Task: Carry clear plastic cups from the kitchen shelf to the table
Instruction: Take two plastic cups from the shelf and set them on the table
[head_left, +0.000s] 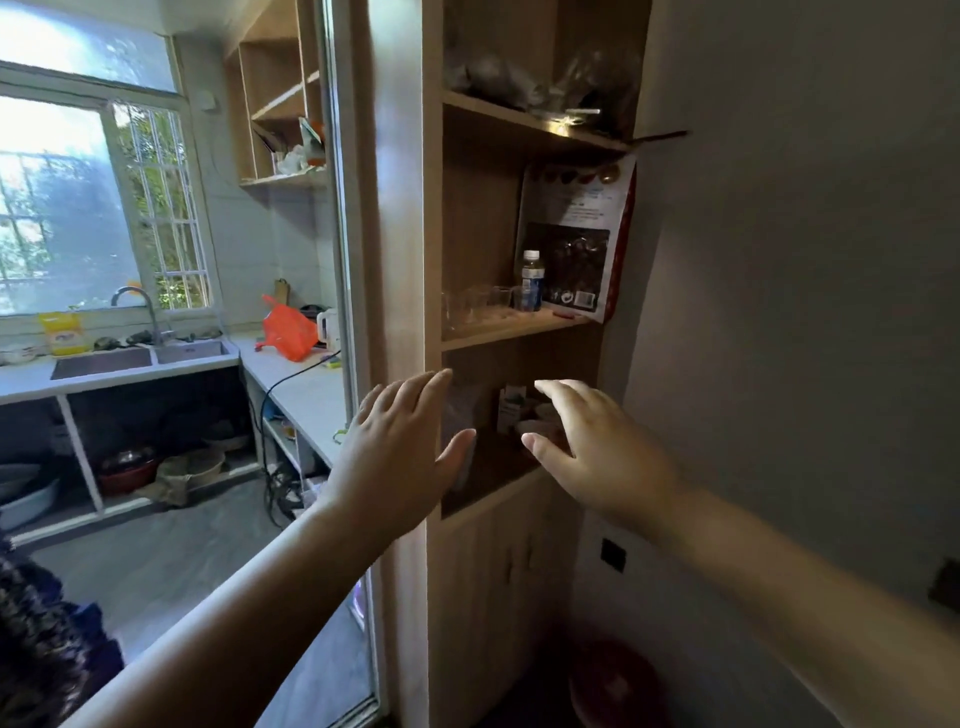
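Both hands are reaching out toward a tall wooden shelf unit, palms down and fingers spread, each grip released and holding nothing. The left hand is hanging in front of the unit's front edge, and the right hand is hovering level with it before the lower open compartment, the two well apart from each other. The clear plastic cups are standing in a row on the shelf board above both grips, up and slightly between them; how many there are is hard to tell, since they are blurred and see-through. Just to the right of the cups, still above the right grip, a small bottle with a white cap is standing upright, and behind it a large printed bag is leaning against the unit's side wall. Beyond the right grip's fingertips, dim packages are lying in the lower compartment. Far to the left of the left grip, a kitchen surface is carrying an orange bag.
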